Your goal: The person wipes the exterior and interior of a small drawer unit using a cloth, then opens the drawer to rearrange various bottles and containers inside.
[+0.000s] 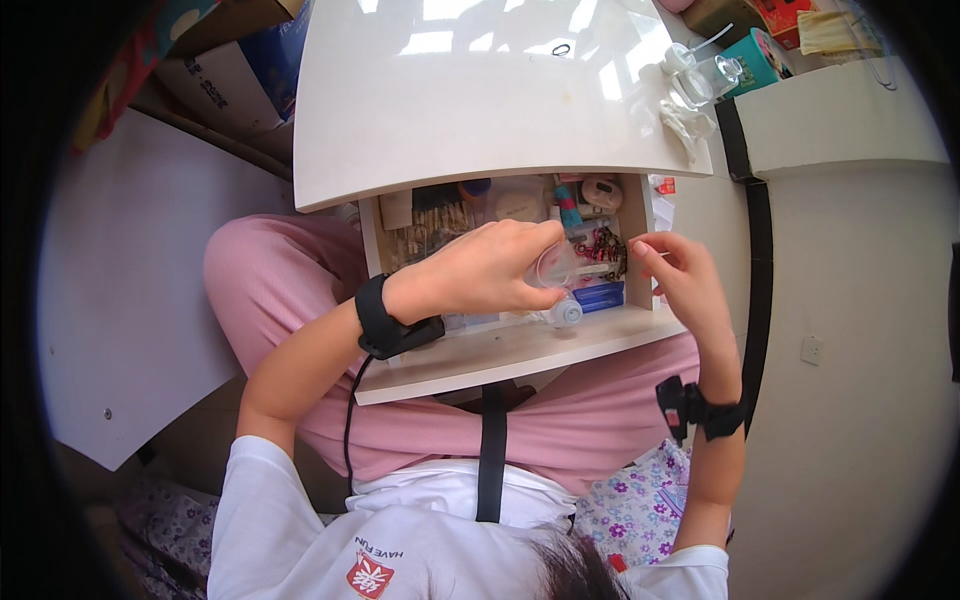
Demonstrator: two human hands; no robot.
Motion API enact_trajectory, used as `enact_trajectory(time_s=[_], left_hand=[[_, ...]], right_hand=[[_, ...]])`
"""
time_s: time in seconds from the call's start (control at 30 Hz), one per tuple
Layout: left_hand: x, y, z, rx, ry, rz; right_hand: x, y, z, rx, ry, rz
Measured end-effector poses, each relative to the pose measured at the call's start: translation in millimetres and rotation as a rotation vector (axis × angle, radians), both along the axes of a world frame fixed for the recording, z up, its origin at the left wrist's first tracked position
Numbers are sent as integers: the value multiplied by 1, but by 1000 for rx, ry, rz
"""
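My left hand (pixel 499 262) is above the open drawer (pixel 480 352), its thumb and fingers around a clear plastic container (pixel 553 264). Just below the thumb shows a small translucent bottle cap (pixel 568 313); whether it belongs to that container I cannot tell. My right hand (pixel 681 281) is raised by the drawer's right side, fingers loosely curled, with nothing visible in it. Beneath my left hand lie blue plastic items (pixel 600 297), a beaded trinket (pixel 606 251), a blue and pink tube (pixel 568 206) and a pink rounded case (pixel 601 193). My hand and wrist hide part of the drawer.
Overhanging the drawer is a glossy white tabletop (pixel 465 112) with a black hair tie (pixel 560 50). Clear pump bottles (pixel 697 82), a crumpled tissue (pixel 686 127) and a teal container (pixel 754 64) stand at the right. A white panel (pixel 150 285) is at the left, a wall (pixel 847 300) at the right.
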State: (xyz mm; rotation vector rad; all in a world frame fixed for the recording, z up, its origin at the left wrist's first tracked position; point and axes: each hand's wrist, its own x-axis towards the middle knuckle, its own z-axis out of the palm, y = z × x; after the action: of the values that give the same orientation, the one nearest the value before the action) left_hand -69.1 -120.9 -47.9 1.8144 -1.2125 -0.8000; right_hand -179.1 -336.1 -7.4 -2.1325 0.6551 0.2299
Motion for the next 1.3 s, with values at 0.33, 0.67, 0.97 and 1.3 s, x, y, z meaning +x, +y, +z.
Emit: enact_trajectory(time_s=[0.33, 0.67, 0.97, 1.3], left_hand=[[9, 5, 7, -121, -10, 59], [13, 7, 12, -168, 0, 91], [13, 8, 9, -157, 0, 78], [15, 11, 10, -95, -34, 68]], right_hand=[[53, -31, -83, -363, 620, 217], [72, -32, -108, -227, 801, 185], [74, -39, -122, -299, 706, 246], [54, -37, -77, -509, 619, 235]])
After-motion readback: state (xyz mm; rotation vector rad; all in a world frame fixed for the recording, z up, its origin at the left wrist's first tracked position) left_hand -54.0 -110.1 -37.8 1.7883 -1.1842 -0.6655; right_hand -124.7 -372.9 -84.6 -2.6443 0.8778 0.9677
